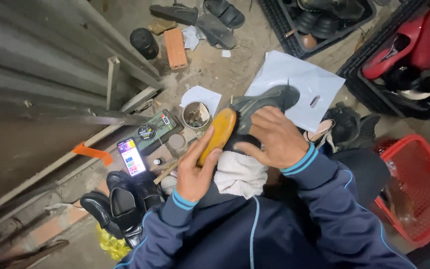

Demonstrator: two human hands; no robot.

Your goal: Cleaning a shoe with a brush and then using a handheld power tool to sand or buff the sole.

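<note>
Head view, looking down over lap. L hand (193,172) is closed around the near end of a wooden shoe brush (218,134), thumb along its edge; brush's long axis runs from lower left up to upper right, its far end touching the dark shoe (262,102). R hand (273,137) grips the shoe from above, fingers curled over its near side, w/ the shoe's long axis lying roughly left-right and tilted up toward the right, toe end out past the R hand. Shoe thus sits just beyond both hands, nearer the R, which carries it; brush meets it from the L side. A white cloth (239,174) lies on the lap directly under both hands, touching the R wrist area. Surroundings: phone w/ lit screen (131,157) and small open tin (196,114) on the ground to the L; black dress shoes (120,204) near the L elbow; white plastic bag (299,82) beyond the shoe; red basket (416,189) to the R, well apart.
</note>
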